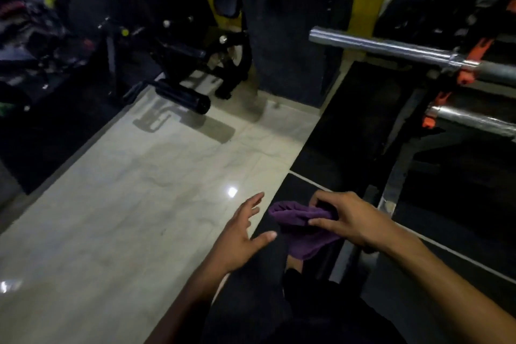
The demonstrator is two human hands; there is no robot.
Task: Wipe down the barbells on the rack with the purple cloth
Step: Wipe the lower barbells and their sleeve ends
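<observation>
- The right hand (351, 220) pinches the purple cloth (303, 227) (bunched, one end hanging) low in front of the person.
- The left hand (243, 229) hovers just beside the cloth, its grip loose, fingers spread, holding nothing.
- Pale floor (139, 190) lies beyond.
- Far right, the barbells (391, 47) sit stacked on the rack (474, 61), well apart from the cloth.

I see my right hand (351, 220) pinching the purple cloth (300, 227) down low. My left hand (243, 229) is spread out beside it, not touching it. Three shiny barbells (391, 47) stick out from the rack (396, 181) up on the right, well apart from the cloth.
</observation>
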